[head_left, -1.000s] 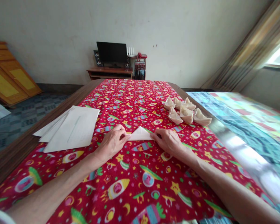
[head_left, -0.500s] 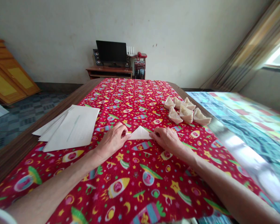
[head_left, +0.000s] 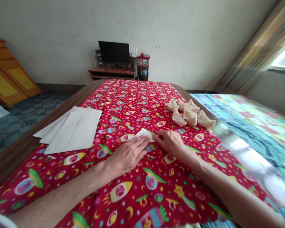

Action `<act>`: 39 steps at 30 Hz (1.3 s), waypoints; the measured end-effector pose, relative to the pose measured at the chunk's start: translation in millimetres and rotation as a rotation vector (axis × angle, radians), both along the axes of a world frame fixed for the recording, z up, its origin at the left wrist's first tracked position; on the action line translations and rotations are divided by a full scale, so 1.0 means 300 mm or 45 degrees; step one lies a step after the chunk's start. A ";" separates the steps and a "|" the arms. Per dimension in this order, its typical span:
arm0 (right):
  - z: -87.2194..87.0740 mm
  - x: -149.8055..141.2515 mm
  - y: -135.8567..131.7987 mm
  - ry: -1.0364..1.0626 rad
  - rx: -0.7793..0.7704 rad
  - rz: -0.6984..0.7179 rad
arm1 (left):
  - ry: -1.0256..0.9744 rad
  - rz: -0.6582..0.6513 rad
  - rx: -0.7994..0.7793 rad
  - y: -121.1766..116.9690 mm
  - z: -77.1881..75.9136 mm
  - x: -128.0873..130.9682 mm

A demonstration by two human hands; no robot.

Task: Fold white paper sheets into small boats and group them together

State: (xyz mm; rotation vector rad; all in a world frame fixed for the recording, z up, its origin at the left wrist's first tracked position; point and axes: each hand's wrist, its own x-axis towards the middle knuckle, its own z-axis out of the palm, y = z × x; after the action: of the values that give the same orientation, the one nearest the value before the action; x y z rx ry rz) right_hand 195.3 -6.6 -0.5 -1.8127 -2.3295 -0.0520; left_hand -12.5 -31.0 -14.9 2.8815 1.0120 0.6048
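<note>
Both hands rest on a small folded white paper piece (head_left: 142,133) at the middle of the worktop: the left hand (head_left: 128,155) lies flat and open, palm down, covering most of it, while the right hand (head_left: 171,142) pins its right corner with the fingertips (head_left: 156,137), fingers bent but closed on nothing. Only the paper's far pointed edge shows between the two hands, lying flat on the red cloth printed with rockets and stars (head_left: 137,104) that covers the brown wooden worktop (head_left: 16,148). By its look the piece is partway folded, pressed into a flat pointed shape and not yet opened into a standing form. To the far right sits a cluster of finished cream paper boats (head_left: 188,113), several done, touching one another. To the left lies a loose stack of plain white paper sheets (head_left: 71,129), unfolded, so more folding appears to be left
</note>
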 end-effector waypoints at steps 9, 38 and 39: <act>0.000 0.001 -0.026 0.043 0.239 0.075 | 0.099 -0.019 0.006 0.002 -0.010 -0.004; -0.031 0.034 -0.118 -0.016 0.337 0.636 | 0.083 0.253 0.064 -0.032 -0.003 -0.191; -0.029 0.030 -0.114 -0.022 0.337 0.625 | 0.037 0.261 0.062 -0.024 -0.004 -0.182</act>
State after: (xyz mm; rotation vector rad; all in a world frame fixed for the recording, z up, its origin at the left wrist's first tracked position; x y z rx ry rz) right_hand 204.3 -40.6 -9.2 -1.0941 -2.5649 -0.2889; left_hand -66.9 -38.3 -15.9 2.8566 1.3262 0.6066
